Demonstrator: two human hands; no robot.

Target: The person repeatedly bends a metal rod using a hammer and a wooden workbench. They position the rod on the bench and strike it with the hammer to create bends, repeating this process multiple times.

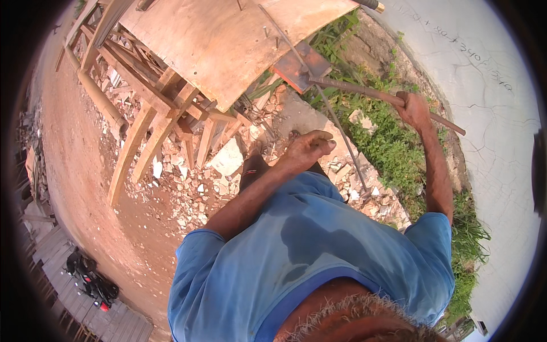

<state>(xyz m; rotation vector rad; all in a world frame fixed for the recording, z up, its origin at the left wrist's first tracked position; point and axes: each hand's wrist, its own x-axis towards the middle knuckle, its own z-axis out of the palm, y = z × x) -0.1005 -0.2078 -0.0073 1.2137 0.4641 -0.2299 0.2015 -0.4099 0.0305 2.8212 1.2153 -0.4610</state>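
Observation:
My right hand (pixel 413 109) is wrapped round a long rusty rebar bending bar (pixel 359 89), whose far end meets a thin steel rod (pixel 337 122). The rod runs from the bench top, over a dark and orange metal plate (pixel 303 65) at the bench corner, and slants down toward the rubble. In front of my body, my left hand (pixel 309 150) is loosely closed with nothing visible in it. It is near the rod but apart from it. Upright metal pegs (pixel 277 43) stand on the plywood bench top (pixel 194 48).
Wooden trestle legs (pixel 137 142) and stacked timber stand under and left of the bench. Broken rubble (pixel 194 196) covers the ground by my feet. Green weeds (pixel 384 137) grow along a pale cracked wall (pixel 490 119) at right. A motorcycle (pixel 91 276) is parked at lower left.

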